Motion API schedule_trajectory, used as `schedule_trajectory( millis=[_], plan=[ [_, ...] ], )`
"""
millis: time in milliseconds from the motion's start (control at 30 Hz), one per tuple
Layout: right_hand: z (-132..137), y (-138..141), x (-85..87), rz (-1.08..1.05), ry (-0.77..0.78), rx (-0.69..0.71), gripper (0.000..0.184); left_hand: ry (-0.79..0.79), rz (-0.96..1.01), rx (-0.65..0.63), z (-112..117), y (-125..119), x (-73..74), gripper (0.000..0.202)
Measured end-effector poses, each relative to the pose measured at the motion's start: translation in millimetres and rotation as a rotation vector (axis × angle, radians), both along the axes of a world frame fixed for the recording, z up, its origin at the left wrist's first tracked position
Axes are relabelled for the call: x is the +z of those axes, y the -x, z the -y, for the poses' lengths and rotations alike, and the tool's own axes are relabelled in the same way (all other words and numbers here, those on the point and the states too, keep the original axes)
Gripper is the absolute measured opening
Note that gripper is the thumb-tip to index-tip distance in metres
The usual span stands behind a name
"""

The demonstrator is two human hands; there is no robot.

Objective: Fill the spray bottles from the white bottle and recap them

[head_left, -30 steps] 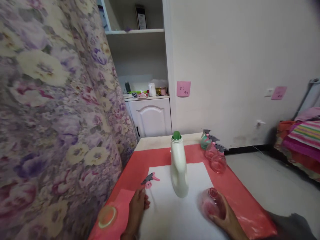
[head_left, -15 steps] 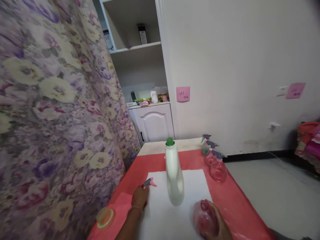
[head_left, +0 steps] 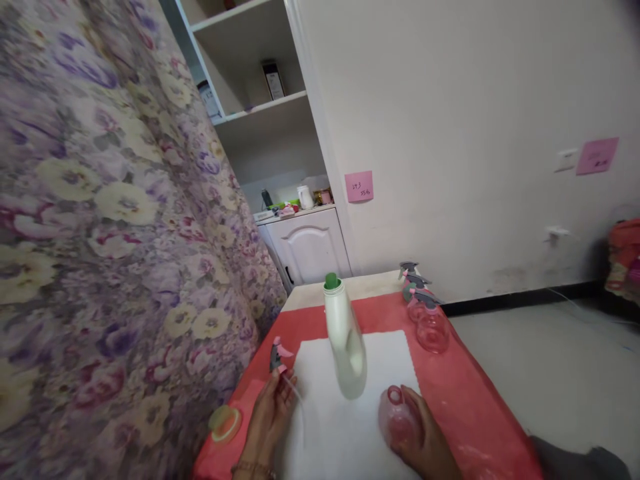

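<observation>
My left hand [head_left: 271,408] grips a pink and grey spray trigger head [head_left: 278,358] by its collar, near the left edge of the white sheet. A thin clear tube [head_left: 302,407] hangs from it toward the sheet. My right hand [head_left: 425,437] is wrapped around the side of a clear pink spray bottle [head_left: 399,419] whose neck is open at the top. Between the hands and farther back stands a pale green jug [head_left: 345,343] with a handle hole and a green piece [head_left: 331,281] at its mouth.
Several spray bottles [head_left: 433,330] with grey triggers stand in a row along the table's right side. A round yellowish lid [head_left: 225,424] lies at the left edge. The white sheet [head_left: 320,433] covers part of the red tablecloth [head_left: 465,393]. A floral curtain [head_left: 150,267] hangs close on the left.
My left hand has turned and raised the spray trigger head upright, bringing its tube into view. The pink bottle stays in my right hand. The camera view has tilted slightly.
</observation>
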State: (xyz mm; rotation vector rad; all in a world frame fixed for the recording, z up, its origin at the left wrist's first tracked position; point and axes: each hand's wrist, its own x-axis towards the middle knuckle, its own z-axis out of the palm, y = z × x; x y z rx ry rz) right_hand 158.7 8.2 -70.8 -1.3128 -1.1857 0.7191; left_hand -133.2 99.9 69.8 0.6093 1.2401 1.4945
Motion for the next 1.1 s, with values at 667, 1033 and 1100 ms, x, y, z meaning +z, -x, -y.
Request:
schedule_trajectory(
  millis=[667,1033,1100],
  plan=[
    [3.0,3.9,14.2,-0.025,-0.056,0.010,0.080,-0.544,-0.034,-0.151,100.5,-149.2,97.2,0.044],
    [1.9,2.4,17.2,-0.024,-0.061,0.051,0.084,-0.522,-0.143,-0.229,88.8,-174.4,78.8,0.041],
    [2.0,3.0,17.0,-0.028,-0.056,0.051,0.084,-0.525,-0.168,-0.236,86.3,-173.4,78.3,0.041]
  ],
)
